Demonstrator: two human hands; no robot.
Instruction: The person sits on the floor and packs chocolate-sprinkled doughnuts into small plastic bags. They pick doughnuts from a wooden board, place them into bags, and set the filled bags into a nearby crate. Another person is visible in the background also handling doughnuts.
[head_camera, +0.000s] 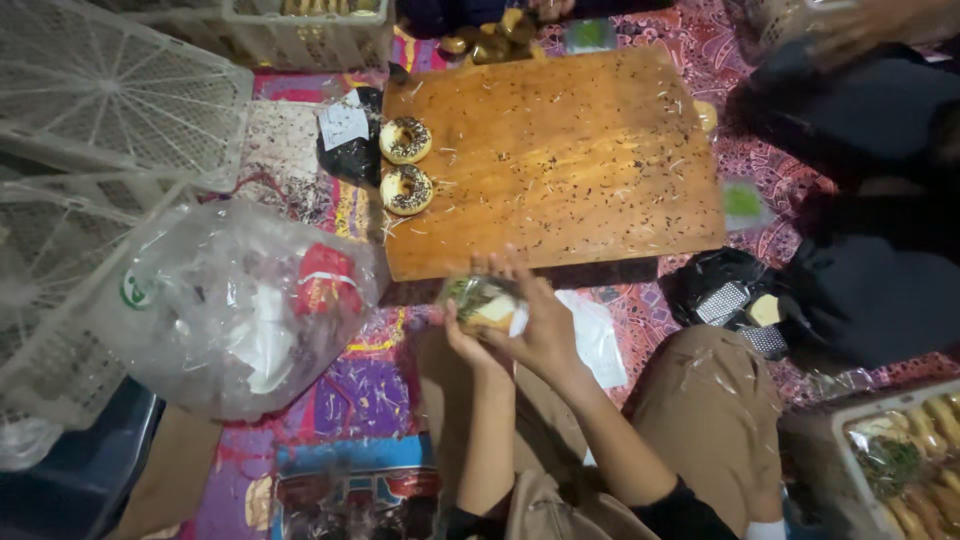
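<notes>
While fingers (520, 290) wrap it, perhaps doughnut (484, 303)

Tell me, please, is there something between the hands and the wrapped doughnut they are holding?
Nothing visible. The left hand and the right hand both touch the wrapped doughnut directly, just in front of the near edge of the wooden board. Only its own clear wrapper lies between fingers and pastry.

There is one view only, from a camera on the person's head. It looks steeply down, almost from straight above, at close range. The hands (505, 320) are near the lower middle, the wooden board (560, 160) above them, the person's knees at the bottom edge.
</notes>
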